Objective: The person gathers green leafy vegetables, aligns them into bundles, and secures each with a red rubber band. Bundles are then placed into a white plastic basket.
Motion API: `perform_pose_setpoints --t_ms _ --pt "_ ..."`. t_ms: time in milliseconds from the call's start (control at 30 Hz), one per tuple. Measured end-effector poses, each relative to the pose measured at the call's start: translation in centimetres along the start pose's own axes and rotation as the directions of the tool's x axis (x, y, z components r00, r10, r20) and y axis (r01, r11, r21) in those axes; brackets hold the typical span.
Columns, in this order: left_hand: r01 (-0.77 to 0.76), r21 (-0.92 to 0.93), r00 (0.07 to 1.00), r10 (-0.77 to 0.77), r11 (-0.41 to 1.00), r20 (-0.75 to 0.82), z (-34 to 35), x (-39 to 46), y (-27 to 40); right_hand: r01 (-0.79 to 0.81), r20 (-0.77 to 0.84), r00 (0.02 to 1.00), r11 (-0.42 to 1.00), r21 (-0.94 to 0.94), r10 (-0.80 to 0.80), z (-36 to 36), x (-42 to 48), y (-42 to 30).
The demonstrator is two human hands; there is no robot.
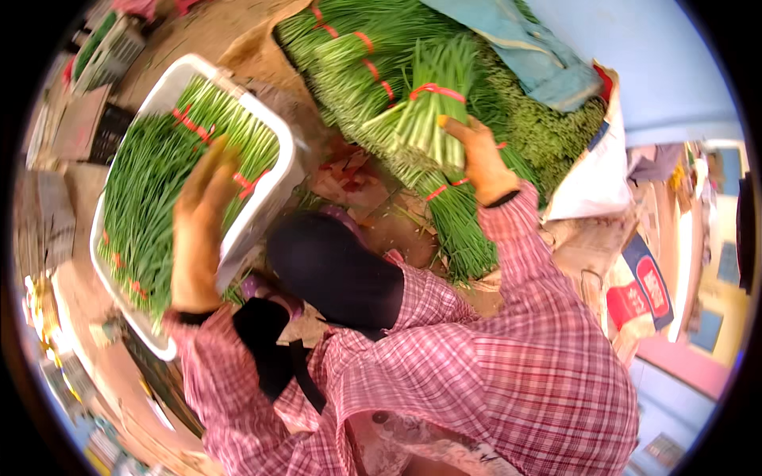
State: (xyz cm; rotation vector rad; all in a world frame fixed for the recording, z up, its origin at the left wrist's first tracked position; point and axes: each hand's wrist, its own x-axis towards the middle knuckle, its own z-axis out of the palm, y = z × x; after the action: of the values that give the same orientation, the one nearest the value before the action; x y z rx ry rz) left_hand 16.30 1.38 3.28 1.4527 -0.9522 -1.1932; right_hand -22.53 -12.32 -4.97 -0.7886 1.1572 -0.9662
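My right hand (485, 157), in an orange glove, grips a bundle of green stalks (434, 119) tied with a red band, its pale cut ends towards me. The bundle is over a large heap of similar banded bundles (357, 77). My left hand (205, 220), gloved in orange and slightly blurred, is raised over the near side of a white plastic crate (286, 137). Its fingers point away from me and nothing shows in its grasp. Inside the crate lie green bundles (149, 160) with red bands, leaves across the middle and cut ends at the sides.
A teal cloth (518, 53) partly covers the heap at the upper right. Beside it stands a white woven sack (595, 172). More bundles (458, 226) lie on the ground before my black-covered knees (333, 273). Another crate (113, 50) and a cardboard box (80, 122) are at the upper left.
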Motion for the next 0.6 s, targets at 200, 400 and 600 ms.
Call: perform_pose_setpoints --t_ms 200,400,600 --pt "0.202 -0.616 0.972 -0.077 0.762 0.223 8.6 -1.2 0.3 0.376 0.592 0.785 0.9 -0.222 -0.182 7.8 -6.5 -8.0" --pt "-0.136 -0.834 0.988 0.137 0.535 -0.074 1.1 -4.3 -2.1 0.51 0.809 0.467 0.856 0.083 -0.357 13.2 -0.4 -5.4" --pt "-0.242 -0.959 0.87 -0.404 0.146 -0.281 -8.3 -5.8 -11.2 0.306 0.435 0.898 0.611 -0.73 0.069 8.7 7.5 12.9"
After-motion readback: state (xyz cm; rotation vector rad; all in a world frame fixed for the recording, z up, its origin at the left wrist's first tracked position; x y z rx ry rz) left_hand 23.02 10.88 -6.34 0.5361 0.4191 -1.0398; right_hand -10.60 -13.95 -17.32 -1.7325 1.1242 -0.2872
